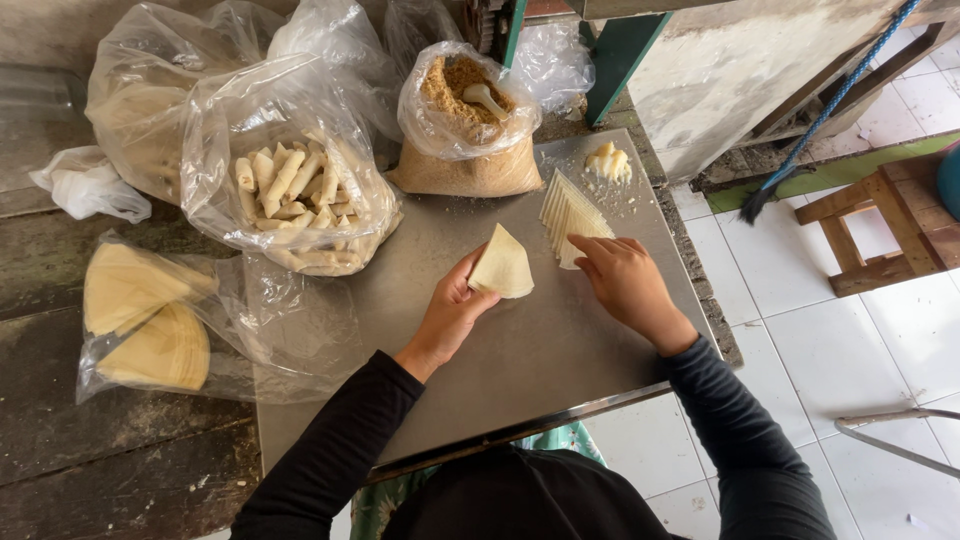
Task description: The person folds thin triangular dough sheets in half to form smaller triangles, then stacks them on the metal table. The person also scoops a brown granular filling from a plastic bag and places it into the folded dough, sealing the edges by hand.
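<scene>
The left hand holds one thin, pale triangular wrapper sheet pinched between thumb and fingers, lifted just above the grey metal tray. The right hand rests with bent fingers on the fanned stack of wrappers. Behind, a clear plastic bag of rolled pastries looks smooth, and the bag of brown crumbs looks grainy.
</scene>
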